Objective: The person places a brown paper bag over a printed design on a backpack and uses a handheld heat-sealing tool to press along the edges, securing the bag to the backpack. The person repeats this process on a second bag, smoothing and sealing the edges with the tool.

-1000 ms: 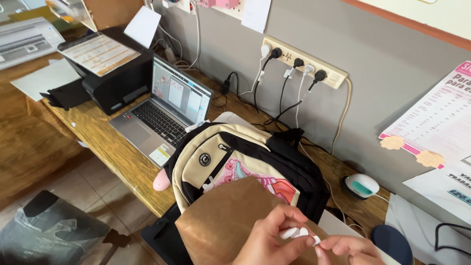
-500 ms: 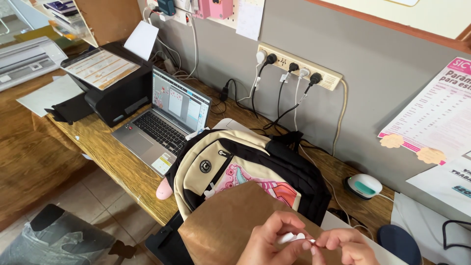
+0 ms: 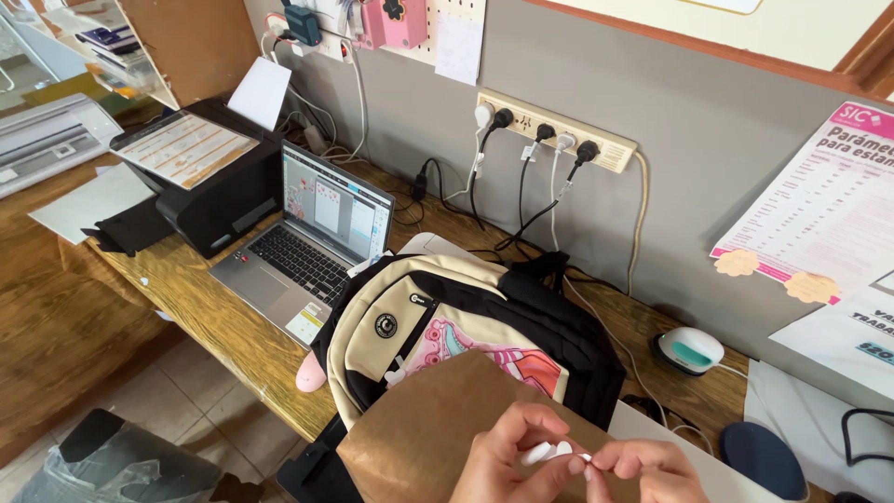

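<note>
From the head view, both hands meet just in front of the backpack point(image 3: 466, 335), over a sheet of brown kraft paper point(image 3: 419, 438) that leans against its front. The left hand point(image 3: 517, 461) pinches a small white piece point(image 3: 545, 454) between thumb and fingertips; the right hand point(image 3: 647, 470) closes its fingertips on the other end, so both grips are shut on it. The piece looks smooth, light and rigid, probably plastic, small enough to slip or drop; a fingertip pinch at each end seems the safest hold. What exactly it is cannot be told.

The backpack is soft cream and black fabric, rounded, with a pink printed panel. It lies on a worn wooden desk point(image 3: 223, 321). Left of the backpack stands an open silver laptop point(image 3: 307, 251), and beyond that a boxy black printer point(image 3: 209, 186). Right of the backpack sits a small white and teal device point(image 3: 687, 350).
</note>
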